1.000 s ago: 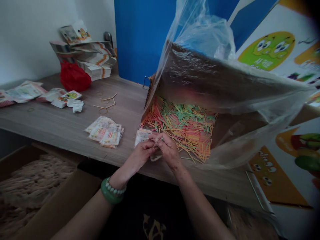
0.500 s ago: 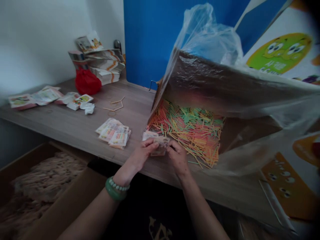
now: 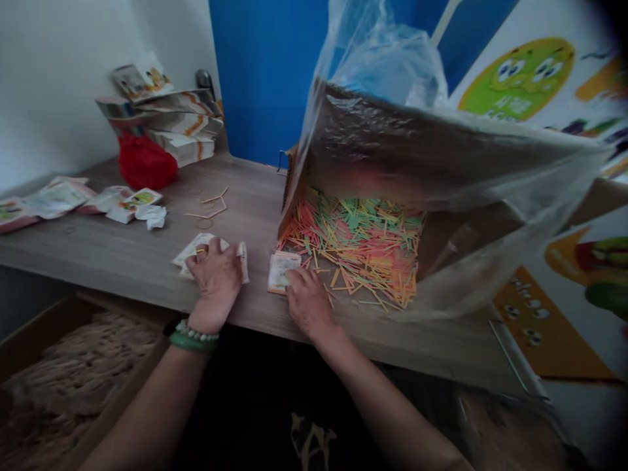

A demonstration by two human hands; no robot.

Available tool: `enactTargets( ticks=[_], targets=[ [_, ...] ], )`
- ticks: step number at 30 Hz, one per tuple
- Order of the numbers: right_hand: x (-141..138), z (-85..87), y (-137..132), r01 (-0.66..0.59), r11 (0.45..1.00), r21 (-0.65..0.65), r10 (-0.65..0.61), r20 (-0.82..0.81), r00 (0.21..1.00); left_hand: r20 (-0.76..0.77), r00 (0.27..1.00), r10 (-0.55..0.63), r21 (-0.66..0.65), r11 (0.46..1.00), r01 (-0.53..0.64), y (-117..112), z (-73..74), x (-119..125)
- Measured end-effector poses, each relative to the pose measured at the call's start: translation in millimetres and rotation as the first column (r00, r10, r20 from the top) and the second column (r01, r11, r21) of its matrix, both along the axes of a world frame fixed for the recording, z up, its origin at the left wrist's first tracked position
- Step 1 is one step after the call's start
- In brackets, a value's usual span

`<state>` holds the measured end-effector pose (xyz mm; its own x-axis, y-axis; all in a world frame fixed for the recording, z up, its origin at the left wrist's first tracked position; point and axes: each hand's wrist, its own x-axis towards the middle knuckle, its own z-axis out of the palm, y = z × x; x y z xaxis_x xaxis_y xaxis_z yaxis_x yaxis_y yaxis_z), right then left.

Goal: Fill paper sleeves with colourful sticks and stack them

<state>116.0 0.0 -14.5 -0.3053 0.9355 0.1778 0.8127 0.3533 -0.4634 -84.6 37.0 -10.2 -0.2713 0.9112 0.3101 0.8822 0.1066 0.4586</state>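
Note:
My left hand (image 3: 216, 268), with a ring and green bracelets, is over a pile of small printed plastic packets (image 3: 184, 256) on the desk. Its fingers are curled round a packet (image 3: 243, 260), whose edge sticks out on the right; the rest is hidden under the palm. By the box's near left corner lies a small stack of printed packets (image 3: 281, 273). My right hand (image 3: 310, 297) has its bent fingertips on this stack's right edge, with the thumb mostly hidden. Just beyond, many thin coloured sticks (image 3: 363, 242) in pink, yellow, orange and green spill from the plastic-lined box (image 3: 392, 150).
At the back left are a red bag (image 3: 146, 162), stacked printed cartons (image 3: 184, 124) and several flat packs (image 3: 59, 195). Joined sticks (image 3: 223, 204) and a rubber band (image 3: 205, 223) lie mid-desk. A carton of pinkish packets (image 3: 93, 366) stands below the left edge.
My hands have parted from the clear packet they held together. The left moved left onto the packet pile; the right moved to the stack by the box. The view shifted right.

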Motion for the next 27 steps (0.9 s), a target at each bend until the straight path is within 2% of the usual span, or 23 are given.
enactTargets(
  ticks=[2, 5, 8, 10, 12, 14, 16, 18, 20, 22, 25, 27],
  targets=[
    [-6, 0.6, 5, 0.057, 0.998, -0.002, -0.056, 0.171, 0.984, -0.174, 0.985, 0.002, 0.009, 1.0, 0.0, 9, -8.2, -12],
    [-9, -4.0, 14, 0.083, 0.996, -0.026, -0.071, 0.3, 0.951, -0.248, 0.969, 0.0, -0.028, 1.0, -0.007, 18, -13.3, -28],
    [-7, -10.0, 20, 0.083, 0.995, -0.05, -0.064, 0.304, 0.951, -0.24, 0.969, 0.048, -0.008, 0.999, -0.052, 17, -5.7, -32],
    [-6, -11.5, 21, 0.148, 0.988, -0.051, -0.13, 0.257, 0.957, -0.208, 0.976, 0.061, 0.045, 0.998, -0.052, 9, 1.8, -24],
    [-6, -10.2, 21, 0.224, 0.974, -0.044, -0.209, 0.219, 0.953, -0.112, 0.993, 0.029, 0.083, 0.996, -0.02, -2, 6.2, -9],
    [-8, -7.2, 20, 0.257, 0.965, -0.042, -0.243, 0.214, 0.946, 0.068, 0.996, -0.051, 0.102, 0.994, 0.044, -11, 5.0, 10],
    [-8, -4.4, 21, 0.257, 0.965, -0.054, -0.238, 0.228, 0.944, 0.283, 0.943, -0.178, 0.094, 0.983, 0.158, -16, -0.5, 27],
    [-8, -3.8, 24, 0.261, 0.962, -0.078, -0.236, 0.237, 0.942, 0.492, 0.834, -0.249, 0.055, 0.965, 0.256, -17, -7.5, 39],
    [-7, -6.2, 29, 0.272, 0.958, -0.091, -0.245, 0.236, 0.94, 0.639, 0.735, -0.228, 0.007, 0.957, 0.29, -15, -12.9, 45],
    [-4, -10.4, 32, 0.291, 0.953, -0.077, -0.269, 0.222, 0.937, 0.696, 0.696, -0.178, -0.022, 0.963, 0.268, -14, -15.3, 46],
    [-1, -14.7, 31, 0.321, 0.947, 0.028, -0.322, 0.166, 0.932, 0.713, 0.684, -0.153, -0.029, 0.969, 0.246, -13, -12.7, 48],
    [0, -13.8, 25, 0.286, 0.95, 0.125, -0.301, 0.124, 0.946, 0.791, 0.594, -0.147, -0.034, 0.958, 0.284, -12, -8.7, 53]
  ],
)
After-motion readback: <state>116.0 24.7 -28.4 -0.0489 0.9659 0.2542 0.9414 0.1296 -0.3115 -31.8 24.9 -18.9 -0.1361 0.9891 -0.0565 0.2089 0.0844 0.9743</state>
